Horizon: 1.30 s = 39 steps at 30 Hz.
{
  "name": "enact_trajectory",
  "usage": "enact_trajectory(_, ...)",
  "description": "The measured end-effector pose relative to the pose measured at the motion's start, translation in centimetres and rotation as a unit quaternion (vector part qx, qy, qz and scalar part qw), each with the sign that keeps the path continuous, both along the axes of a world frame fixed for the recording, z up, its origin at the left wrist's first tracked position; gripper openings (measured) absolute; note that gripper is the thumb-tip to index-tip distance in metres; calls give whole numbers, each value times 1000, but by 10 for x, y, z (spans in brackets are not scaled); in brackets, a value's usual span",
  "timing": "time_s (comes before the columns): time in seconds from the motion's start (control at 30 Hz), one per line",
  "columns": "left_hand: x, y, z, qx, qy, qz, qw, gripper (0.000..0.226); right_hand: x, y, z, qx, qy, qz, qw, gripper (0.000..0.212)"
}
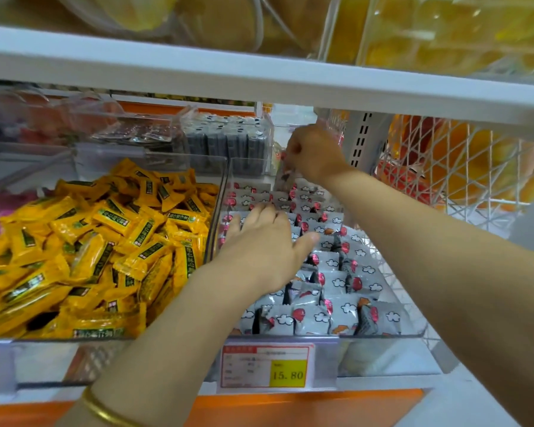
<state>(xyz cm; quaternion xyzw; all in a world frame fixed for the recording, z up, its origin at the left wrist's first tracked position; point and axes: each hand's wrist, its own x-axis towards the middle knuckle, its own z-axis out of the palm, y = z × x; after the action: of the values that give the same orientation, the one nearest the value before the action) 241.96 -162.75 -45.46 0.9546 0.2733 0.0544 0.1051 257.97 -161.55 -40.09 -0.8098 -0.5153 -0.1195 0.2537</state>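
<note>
A clear plastic bin [321,336] on a shop shelf holds rows of small grey snack packets [336,283] printed with white clouds and red marks. My left hand [264,245] lies flat on the packets near the bin's middle, fingers straight and spread. Farther back, my right hand [313,152] is curled at the bin's rear and pinches a grey packet [285,175] that hangs below its fingers.
Left of it stands a clear bin heaped with yellow snack packets [99,254]. Behind are clear bins of dark packets [225,140]. A white shelf board [259,72] runs close overhead. A white wire basket [450,167] sits at right. A price tag [278,366] reads 15.80.
</note>
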Motion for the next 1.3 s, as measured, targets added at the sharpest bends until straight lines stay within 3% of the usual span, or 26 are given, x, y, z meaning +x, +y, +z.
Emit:
enact_trajectory(0.07, -1, -2, 2, 13, -50, -1, 999, 61, -8, -17, 12, 60, 30, -13, 998, 13)
enact_trajectory(0.17, -5, -8, 8, -7, -192, 4, 981, 44, -24, -48, 19, 146, 89, -44, 984, 14)
enact_trajectory(0.23, -11, -13, 14, -41, -278, 12, 960, 35, -36, -72, 17, 204, 183, -42, 961, 10)
enact_trajectory(0.33, -23, -22, 18, -143, -334, 24, 931, 16, -58, -112, 8, 260, 327, -11, 909, 8)
enact_trajectory(0.4, -30, -29, 19, -260, -383, 28, 886, 12, -69, -134, 0, 277, 436, 25, 856, 4)
enact_trajectory(0.47, -36, -36, 19, -362, -431, 51, 825, 28, -76, -149, -5, 285, 505, 55, 813, 4)
enact_trajectory(0.53, -42, -37, 18, -399, -450, 75, 796, 43, -79, -162, -8, 296, 543, 77, 782, 7)
enact_trajectory(0.67, -49, -39, 19, -440, -469, 67, 763, 18, -81, -180, -12, 309, 616, 135, 712, 7)
enact_trajectory(0.8, -48, -38, 21, -514, -486, 69, 704, 20, -82, -186, -19, 320, 670, 162, 650, 16)
enact_trajectory(0.93, -48, -34, 24, -581, -510, 76, 629, 13, -81, -185, -24, 324, 694, 150, 625, 13)
enact_trajectory(1.0, -47, -33, 24, -572, -528, 72, 624, 17, -80, -184, -25, 336, 699, 145, 615, 16)
enact_trajectory(1.17, -47, -35, 19, -487, -529, 75, 691, 19, -81, -182, -24, 356, 703, 133, 601, 12)
enact_trajectory(1.3, -46, -37, 21, -488, -532, 83, 687, 22, -82, -182, -23, 352, 718, 128, 586, 6)
